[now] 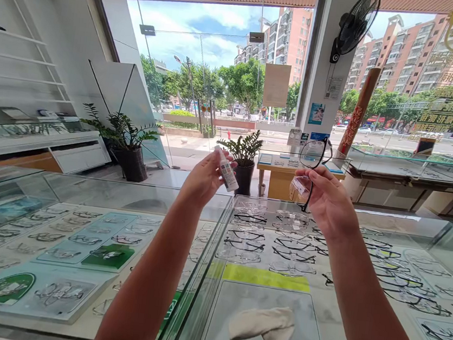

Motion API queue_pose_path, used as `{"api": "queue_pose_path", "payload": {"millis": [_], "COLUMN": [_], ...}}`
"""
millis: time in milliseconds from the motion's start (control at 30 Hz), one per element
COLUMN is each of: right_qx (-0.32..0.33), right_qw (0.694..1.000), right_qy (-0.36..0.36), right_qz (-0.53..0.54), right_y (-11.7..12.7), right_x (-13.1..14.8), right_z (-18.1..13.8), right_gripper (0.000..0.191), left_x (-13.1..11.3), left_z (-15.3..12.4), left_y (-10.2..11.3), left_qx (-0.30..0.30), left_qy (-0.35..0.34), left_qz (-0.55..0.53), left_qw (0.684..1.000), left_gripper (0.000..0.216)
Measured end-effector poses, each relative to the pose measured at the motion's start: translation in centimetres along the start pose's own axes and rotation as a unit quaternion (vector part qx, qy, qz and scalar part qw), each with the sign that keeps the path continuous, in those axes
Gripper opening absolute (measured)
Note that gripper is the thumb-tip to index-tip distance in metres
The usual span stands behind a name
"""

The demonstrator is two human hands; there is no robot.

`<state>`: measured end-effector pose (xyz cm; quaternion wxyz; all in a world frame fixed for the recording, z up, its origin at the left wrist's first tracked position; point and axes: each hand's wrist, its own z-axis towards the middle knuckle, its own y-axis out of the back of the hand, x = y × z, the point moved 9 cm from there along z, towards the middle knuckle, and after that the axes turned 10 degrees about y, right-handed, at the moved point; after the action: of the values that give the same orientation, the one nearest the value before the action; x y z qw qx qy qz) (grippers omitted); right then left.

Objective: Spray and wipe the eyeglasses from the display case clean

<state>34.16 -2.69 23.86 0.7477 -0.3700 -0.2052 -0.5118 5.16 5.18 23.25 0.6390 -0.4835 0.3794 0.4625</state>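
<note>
My left hand (pixel 205 174) is closed around a small white spray bottle (pixel 228 173), which tilts with its top toward the upper left. Printed text covers part of its side, and my fingers hide some of it. To the right, my right hand (pixel 331 201) pinches a pair of dark-framed glasses (pixel 313 157) near the middle. The glasses are held up on end, one lens above the other. A gap separates the bottle from the glasses. Below both hands, a crumpled cream cloth (pixel 261 327) lies on a grey mat (pixel 221 311) on the glass counter.
Glass display cases (pixel 202 276) full of spectacle frames stretch across the front, with a lime-green strip (pixel 266 277) behind the mat. Potted plants (pixel 129 161) stand beyond the counter. A low wooden display table (pixel 282 182) is near the window. A black fan (pixel 355 24) hangs on the pillar.
</note>
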Motion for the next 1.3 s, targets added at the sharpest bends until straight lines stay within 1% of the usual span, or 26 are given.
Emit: {"api": "queue_pose_path", "payload": {"millis": [67,133,233,333,400,500,567,633,667,733,800,867,967,1000,1067,1167,1300], "right_qx": [-0.003,-0.006,-0.003,0.002,-0.001,-0.007,0.002,0.02,0.027,0.038,0.045,0.048,0.051,0.053,0.055,0.059,0.061], "right_qw": [1.0,1.0,1.0,1.0,1.0,1.0,0.999,0.998,0.996,0.994,0.992,0.99,0.988,0.988,0.987,0.986,0.985], "right_qy": [-0.001,-0.001,-0.005,-0.011,-0.014,-0.021,-0.035,-0.059,-0.072,-0.096,-0.113,-0.125,-0.139,-0.141,-0.145,-0.148,-0.153], "right_qz": [0.0,-0.004,-0.003,0.005,0.01,0.012,0.019,0.029,0.033,0.038,0.037,0.033,0.035,0.037,0.04,0.042,0.048], "right_y": [-0.1,-0.1,-0.2,-0.4,-0.5,-0.6,-1.1,-1.7,-2.1,-2.7,-3.3,-3.7,-4.0,-4.1,-4.1,-4.2,-4.4], "right_x": [0.1,0.1,0.0,0.0,0.0,-0.1,-0.6,-1.5,-2.0,-3.2,-4.2,-5.1,-6.1,-6.3,-6.6,-6.9,-7.0], "right_z": [-0.1,-0.1,-0.2,-0.2,-0.3,-0.4,-0.5,-0.7,-0.9,-1.1,-1.4,-1.6,-1.9,-1.9,-2.0,-2.0,-2.1], "right_gripper": [0.018,0.019,0.017,0.015,0.016,0.019,0.019,0.017,0.017,0.019,0.022,0.023,0.024,0.024,0.024,0.023,0.025], "left_x": [-0.2,-0.6,-0.6,-0.6,-0.3,0.7,1.0,1.3,1.5,2.0,2.6,3.2,4.0,4.1,4.5,4.8,4.3], "left_z": [-1.6,-3.3,-5.5,-6.5,-6.6,-6.1,-5.3,-4.4,-3.9,-3.4,-3.1,-2.8,-2.3,-2.2,-2.2,-2.2,-2.5], "left_y": [-2.8,-5.4,-8.4,-9.4,-9.5,-9.6,-9.3,-8.6,-8.3,-8.0,-8.0,-7.9,-7.3,-7.2,-7.4,-7.8,-8.1], "left_qx": [0.061,0.127,0.214,0.254,0.27,0.301,0.296,0.265,0.248,0.224,0.207,0.176,0.102,0.086,0.076,0.087,0.088], "left_qy": [0.031,0.046,0.07,0.05,0.044,0.057,0.06,0.069,0.078,0.099,0.113,0.11,0.079,0.068,0.055,0.053,0.043], "left_qz": [-0.073,-0.114,-0.112,-0.097,-0.099,-0.088,-0.084,-0.093,-0.096,-0.085,-0.048,0.003,0.076,0.095,0.121,0.139,0.128], "left_qw": [0.995,0.984,0.968,0.961,0.957,0.948,0.95,0.957,0.961,0.966,0.971,0.978,0.989,0.989,0.988,0.985,0.987], "left_gripper": [0.048,0.041,0.034,0.035,0.04,0.05,0.05,0.039,0.04,0.06,0.069,0.069,0.068,0.068,0.068,0.067,0.066]}}
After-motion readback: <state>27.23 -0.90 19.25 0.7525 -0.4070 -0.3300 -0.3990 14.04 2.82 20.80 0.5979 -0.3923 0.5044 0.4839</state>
